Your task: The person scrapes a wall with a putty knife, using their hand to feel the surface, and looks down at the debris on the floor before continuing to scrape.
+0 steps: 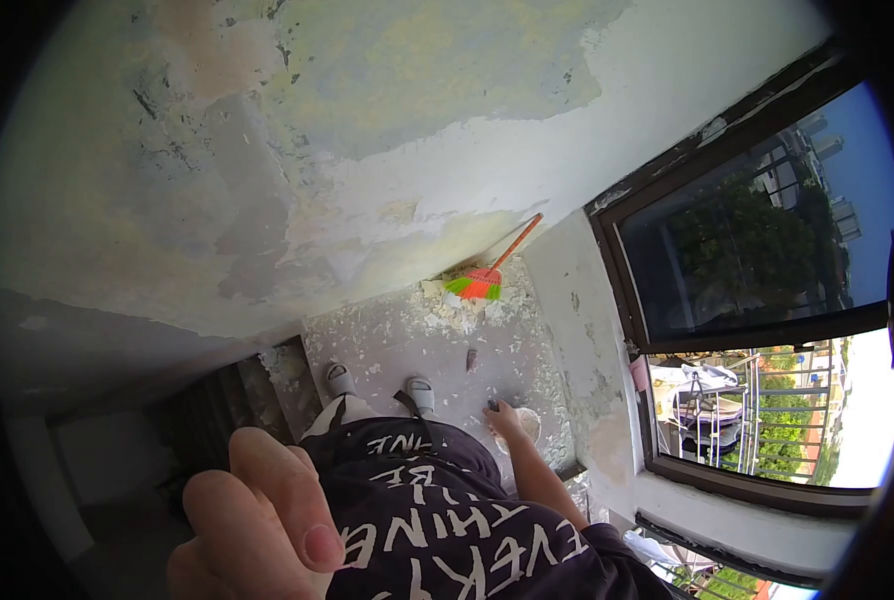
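Close to the camera at the lower left, my left hand [257, 510] is closed, its fingers curled in and nothing showing in them. Farther down, my right hand [508, 420] is closed around a small dark object [493, 405], whose kind is too small to tell. A round whitish container [529, 428] stands on the floor beside this hand, partly hidden by the hand and forearm. A small brownish object [471, 358] lies on the floor ahead of my right hand.
A red and green broom [479, 283] with an orange handle leans in the corner amid peeled paint flakes. The wall [387, 190] is patchy and peeling. Steps [252, 400] descend at the left. A dark-framed window [747, 230] is at the right.
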`<state>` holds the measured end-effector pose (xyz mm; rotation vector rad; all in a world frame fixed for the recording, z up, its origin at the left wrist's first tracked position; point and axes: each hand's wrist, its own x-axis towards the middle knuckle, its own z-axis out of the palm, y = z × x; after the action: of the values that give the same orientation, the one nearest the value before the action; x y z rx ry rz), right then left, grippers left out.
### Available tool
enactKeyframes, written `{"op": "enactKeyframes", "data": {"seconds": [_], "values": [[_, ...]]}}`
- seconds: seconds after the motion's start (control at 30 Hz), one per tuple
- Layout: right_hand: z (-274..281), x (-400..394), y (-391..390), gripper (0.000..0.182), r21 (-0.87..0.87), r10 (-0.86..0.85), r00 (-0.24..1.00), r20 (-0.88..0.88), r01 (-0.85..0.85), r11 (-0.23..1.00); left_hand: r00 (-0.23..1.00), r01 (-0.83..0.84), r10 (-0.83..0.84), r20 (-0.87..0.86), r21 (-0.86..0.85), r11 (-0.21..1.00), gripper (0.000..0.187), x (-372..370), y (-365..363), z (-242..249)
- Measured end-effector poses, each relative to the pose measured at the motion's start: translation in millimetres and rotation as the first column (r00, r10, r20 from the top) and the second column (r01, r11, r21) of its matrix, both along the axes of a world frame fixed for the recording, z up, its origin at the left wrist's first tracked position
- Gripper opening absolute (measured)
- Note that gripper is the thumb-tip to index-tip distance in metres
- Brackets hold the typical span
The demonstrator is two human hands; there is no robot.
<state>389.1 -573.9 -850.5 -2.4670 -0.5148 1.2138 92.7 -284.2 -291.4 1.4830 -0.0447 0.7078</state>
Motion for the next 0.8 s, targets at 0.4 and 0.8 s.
{"op": "enactKeyframes", "data": {"seconds": [0.4, 0.8], "values": [[21, -2, 27, 0.044, -0.052, 0.015, 0.998, -0.058, -0.018, 0.999, 0.991, -0.125, 0.124, -0.054, -0.028, 0.992, 0.070, -21, -1, 7], [-23, 6, 11, 0.041, 0.002, 0.030, 0.999, -0.021, -0.030, 1.000, 0.880, -0.429, 0.468, 0.079, -0.289, 0.856, 0.039, 2, -10, -26]]}}
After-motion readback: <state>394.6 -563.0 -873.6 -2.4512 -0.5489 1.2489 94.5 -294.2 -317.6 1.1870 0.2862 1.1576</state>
